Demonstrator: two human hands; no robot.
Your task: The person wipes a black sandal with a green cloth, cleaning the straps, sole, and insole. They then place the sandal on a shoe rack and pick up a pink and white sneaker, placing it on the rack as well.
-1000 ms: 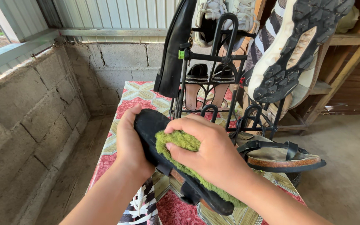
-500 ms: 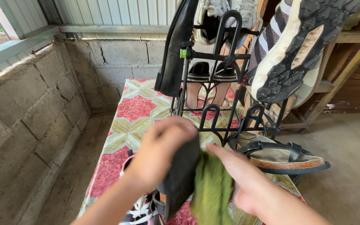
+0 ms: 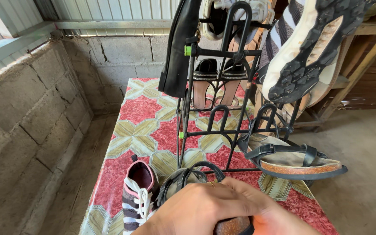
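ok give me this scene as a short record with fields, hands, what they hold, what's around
hands: one hand low in the head view, over a dark sandal; which hand it is cannot be told
grip: fingers curl over the sandal; a ring shows on one finger
beside it: striped sneaker with white laces, on the table
surface: table with red and cream patterned cover
rack: black metal shoe rack standing on the table
on rack: strappy sandal low on the right, black shoe upper left, cleated shoe upper right
surroundings: block wall on the left
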